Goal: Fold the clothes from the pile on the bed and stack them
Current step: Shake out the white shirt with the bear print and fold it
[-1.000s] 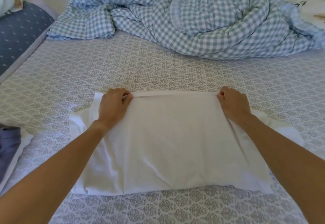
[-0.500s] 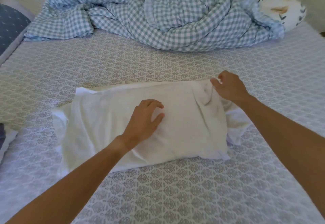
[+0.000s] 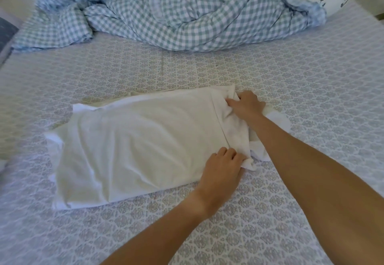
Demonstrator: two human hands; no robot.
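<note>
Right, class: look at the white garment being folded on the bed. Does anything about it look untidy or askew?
Yes. The white garment lies skewed, and loose cloth sticks out unevenly beyond its right end, where the left hand and right hand grip it. A corner also pokes out at the left end.

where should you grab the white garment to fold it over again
Grip the white garment at its right short end, far and near corners, coming from the right. It lies as a long flat band, so that end can swing over leftward. The right hand and left hand already pinch those corners.
</note>
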